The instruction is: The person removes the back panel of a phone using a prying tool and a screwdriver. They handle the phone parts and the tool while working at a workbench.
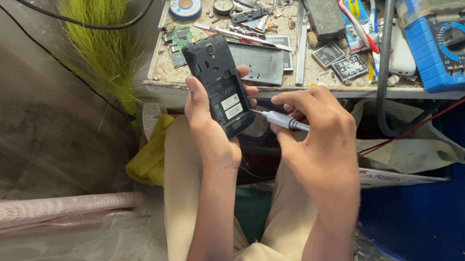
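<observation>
1. Head view, phone: The left hand (pixel 205 121) wraps around an opened mobile phone (pixel 219 85) with its back cover off, thumb along one long edge and fingertips curled over the other. This grip leaves the exposed rear face, with its two white labels, free for tool access. The phone is held upright, just in front of the workbench (pixel 317 89) edge.

2. Head view, tool: The right hand (pixel 314 127) pinches a small precision screwdriver (pixel 281 120) between thumb and fingers. Its tip meets the phone's lower right edge, low beside the labels.

3. Head view, surroundings: Behind the phone, on the workbench, lie a green circuit board (pixel 178 41), a grey back cover (pixel 263 63) and two phone batteries (pixel 341 60). Far right of the phone stands a blue multimeter (pixel 444 39); a yellow-green broom (pixel 103 41) leans to its left.
</observation>
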